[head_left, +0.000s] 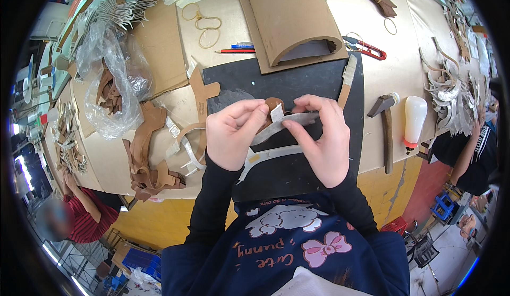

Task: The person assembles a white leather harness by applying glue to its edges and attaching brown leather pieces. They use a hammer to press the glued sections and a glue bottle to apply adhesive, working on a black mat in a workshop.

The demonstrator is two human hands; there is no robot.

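Both hands meet over the black cutting mat point(297, 83), just above its middle. The left hand point(234, 134) pinches a brown leather piece point(273, 105) between thumb and forefinger, fingers narrow and closed on it; a small white tab point(277, 113) stands at the joint between the two hands. The right hand point(321, 136) has thumb and forefinger closed on a grey strip point(297, 119), whose long axis runs roughly left to right, tilting down toward the left hand. So the strip lies between the fingertips of both hands, with the leather piece at its upper left end, the left hand being the nearer to the leather and the right the nearer to the strip's free end. A second pale strip point(273, 155) lies flat on the mat under the wrists, curving toward the left forearm (whether it is joined to the held strip cannot be told). Open room: bare mat above and to the right of the hands, up to a brush handle point(348, 78) lying on the mat's right edge. A hammer point(387, 131) and a white bottle point(414, 118) rest right of the mat, well apart from the fingers. Left of the mat, cut brown leather pieces point(146, 158) crowd the table edge, near the left wrist.
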